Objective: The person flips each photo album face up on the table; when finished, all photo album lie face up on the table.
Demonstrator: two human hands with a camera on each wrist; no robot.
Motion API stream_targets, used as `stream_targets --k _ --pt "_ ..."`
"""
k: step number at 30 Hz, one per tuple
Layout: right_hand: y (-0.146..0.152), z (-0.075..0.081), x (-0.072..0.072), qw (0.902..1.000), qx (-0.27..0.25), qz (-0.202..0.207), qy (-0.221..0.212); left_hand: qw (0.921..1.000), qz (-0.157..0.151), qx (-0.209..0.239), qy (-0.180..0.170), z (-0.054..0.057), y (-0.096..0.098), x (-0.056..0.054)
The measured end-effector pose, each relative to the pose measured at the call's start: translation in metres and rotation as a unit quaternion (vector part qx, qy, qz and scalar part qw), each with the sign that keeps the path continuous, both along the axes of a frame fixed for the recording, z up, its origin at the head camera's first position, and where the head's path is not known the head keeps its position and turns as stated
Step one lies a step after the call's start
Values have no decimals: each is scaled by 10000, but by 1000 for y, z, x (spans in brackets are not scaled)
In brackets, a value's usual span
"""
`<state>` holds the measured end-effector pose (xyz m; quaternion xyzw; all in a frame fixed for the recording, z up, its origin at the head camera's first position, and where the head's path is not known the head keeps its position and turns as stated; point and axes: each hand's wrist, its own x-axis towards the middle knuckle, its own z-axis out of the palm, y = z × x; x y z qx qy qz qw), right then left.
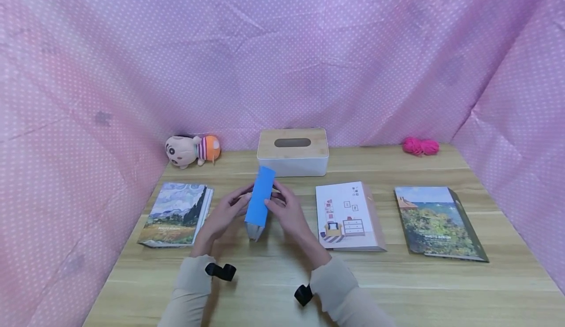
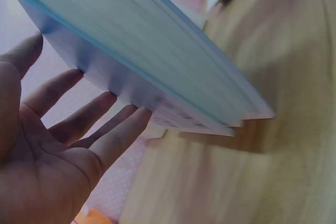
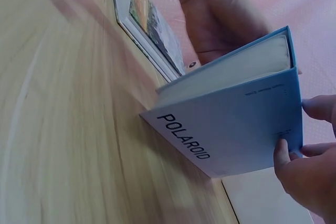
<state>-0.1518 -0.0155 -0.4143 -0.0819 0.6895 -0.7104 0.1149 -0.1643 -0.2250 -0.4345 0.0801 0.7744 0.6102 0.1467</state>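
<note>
A thick blue photo album (image 1: 260,197) stands with its spine up at the table's middle, tilted in the head view. "POLAROID" is printed on its pale cover (image 3: 210,129). Straight, spread fingers of my left hand (image 1: 228,212) touch one cover; the palm stays clear of it in the left wrist view (image 2: 58,156). On the other side, my right hand (image 1: 289,212) holds the album near the spine with thumb and bent fingers (image 3: 310,171). Whether the lower edges bear fully on the wood cannot be told.
Left lies an album with a painted landscape (image 1: 176,214). Right are a white illustrated album (image 1: 342,216) and a seaside-picture album (image 1: 437,221). Behind stand a tissue box (image 1: 292,165), a plush toy (image 1: 192,150) and pink yarn (image 1: 420,146), before a pink dotted curtain (image 1: 291,62).
</note>
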Motion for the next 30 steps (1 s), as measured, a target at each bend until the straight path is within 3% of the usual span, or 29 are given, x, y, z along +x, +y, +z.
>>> stream_targets --k 3,10,13,21,30 --pt "-4 4 3 10000 -72 51 37 9999 79 72 48 5 -3 0" --pt "-21 -33 -11 9999 47 85 135 9993 147 176 298 10 -13 0" --pt "-26 -35 -9 9997 148 137 114 9989 175 103 417 11 -18 2" --pt "-39 -49 -6 9953 886 397 21 9958 618 -551 379 14 -30 8" --pt "-50 -64 -5 9789 1912 642 318 9872 893 -1314 120 10 -46 14"
